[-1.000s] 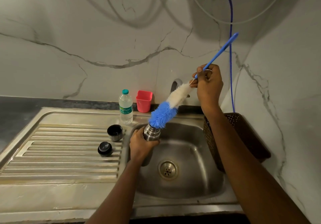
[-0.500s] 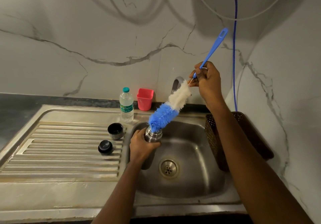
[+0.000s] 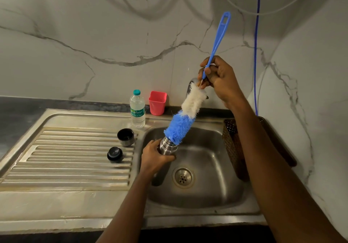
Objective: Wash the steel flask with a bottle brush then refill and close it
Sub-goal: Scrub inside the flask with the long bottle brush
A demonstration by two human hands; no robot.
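My left hand (image 3: 153, 157) grips the steel flask (image 3: 167, 145) just below its open neck, holding it over the sink basin (image 3: 203, 167). My right hand (image 3: 219, 79) pinches the blue handle of the bottle brush (image 3: 185, 118) where it meets the bristles. The brush has white bristles above and blue bristles below, and its blue tip sits at the flask's mouth. The flask's lower body is hidden behind my left hand. On the draining board lie the flask's steel cup lid (image 3: 125, 136) and its black stopper (image 3: 114, 154).
A plastic water bottle (image 3: 137, 109) and a pink cup (image 3: 157, 102) stand at the back of the sink. A dark perforated basket (image 3: 233, 144) sits at the basin's right side. The tap (image 3: 190, 86) is behind the brush. A blue hose (image 3: 256, 44) hangs down the wall.
The brush handle has swung more upright, from leaning far right to nearly vertical. Its blue tip has stayed at the flask's mouth. My left hand keeps its hold on the flask.
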